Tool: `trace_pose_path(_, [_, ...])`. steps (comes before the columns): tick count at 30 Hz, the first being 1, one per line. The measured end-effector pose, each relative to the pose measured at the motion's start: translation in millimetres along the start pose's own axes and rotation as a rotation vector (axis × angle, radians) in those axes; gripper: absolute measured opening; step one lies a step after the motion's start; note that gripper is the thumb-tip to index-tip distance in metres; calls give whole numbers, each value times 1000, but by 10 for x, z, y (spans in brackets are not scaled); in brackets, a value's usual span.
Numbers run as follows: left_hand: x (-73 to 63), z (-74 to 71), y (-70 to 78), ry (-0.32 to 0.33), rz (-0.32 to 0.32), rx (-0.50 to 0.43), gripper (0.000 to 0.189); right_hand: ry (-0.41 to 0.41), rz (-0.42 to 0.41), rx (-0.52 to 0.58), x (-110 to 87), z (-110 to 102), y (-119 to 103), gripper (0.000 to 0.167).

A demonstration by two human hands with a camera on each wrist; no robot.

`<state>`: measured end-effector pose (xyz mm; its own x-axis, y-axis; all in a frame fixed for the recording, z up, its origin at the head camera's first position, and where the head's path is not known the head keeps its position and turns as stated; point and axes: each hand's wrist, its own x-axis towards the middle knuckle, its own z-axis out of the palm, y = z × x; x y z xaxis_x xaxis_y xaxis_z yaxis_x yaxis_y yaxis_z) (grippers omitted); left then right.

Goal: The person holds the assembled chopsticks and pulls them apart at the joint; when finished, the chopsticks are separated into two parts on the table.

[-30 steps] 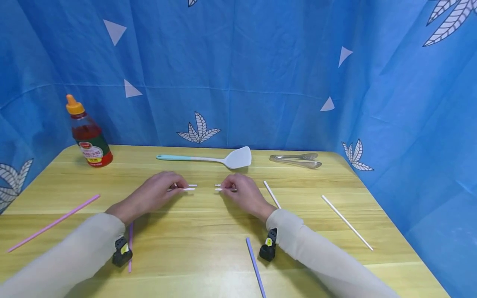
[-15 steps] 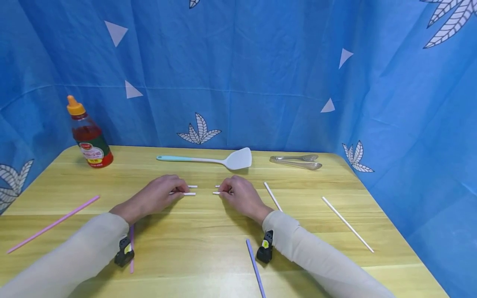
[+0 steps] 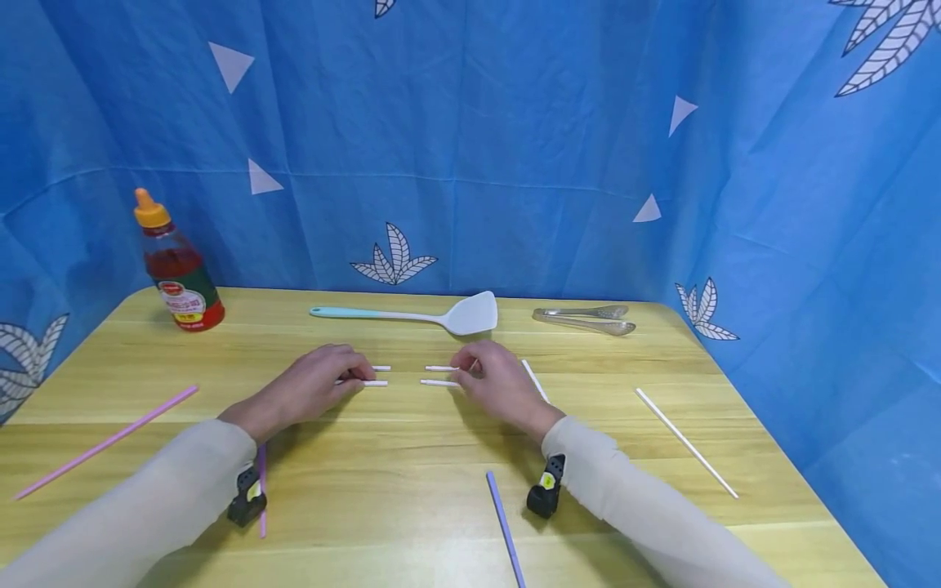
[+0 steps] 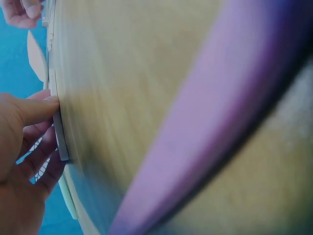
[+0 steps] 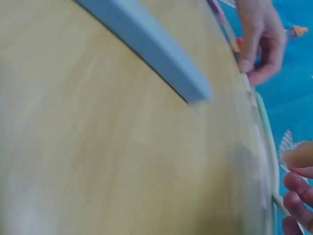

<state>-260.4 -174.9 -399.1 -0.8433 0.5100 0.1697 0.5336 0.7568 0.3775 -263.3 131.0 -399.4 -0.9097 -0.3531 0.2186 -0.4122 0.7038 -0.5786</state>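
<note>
- Head view: on the pale wood-grain table (image 3: pixel 397 514), towards the far edge, a slim straight white stick on the left (image 3: pixel 376 384) is being pinched by the left hand (image 3: pixel 312 385); a second, farther white stick (image 3: pixel 382 368) is being partly hidden by it.
- Across a gap, two slim white sticks on the right (image 3: pixel 439 382) are being left lying nearly parallel; the right hand (image 3: pixel 500 388) is being held just beside them, fingers loosely bent, no grip showing.
- Left wrist view: the pinched stick is being steadied lengthwise between thumb and fingertips; care is probably best being taken to set it level, so neighbours are not being nudged.
- A purple stick (image 4: pixel 195 112) is being seen close to the lens; the wrist is best being kept clear of it.
- Right wrist view: nothing is being seen between the right fingers (image 5: pixel 295 201); a blue-violet stick (image 5: pixel 151 49), towards the near edge, is likewise best being avoided.
</note>
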Motion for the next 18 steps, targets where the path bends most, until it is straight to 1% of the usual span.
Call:
trace_pose_path(5, [5, -6, 13, -17, -32, -4, 11, 23, 19, -10, -112, -272, 197, 16])
trace_pose_path(10, [12, -11, 22, -39, -56, -10, 12, 26, 39, -72, -334, -528, 430, 18])
trace_pose_path(14, [14, -18, 15, -43, -53, -17, 12, 9, 101, -128, -531, -634, 589, 22])
trace_pose_path(18, [11, -16, 4, -40, -52, -25, 11, -13, 158, -172, -666, -667, 685, 22])
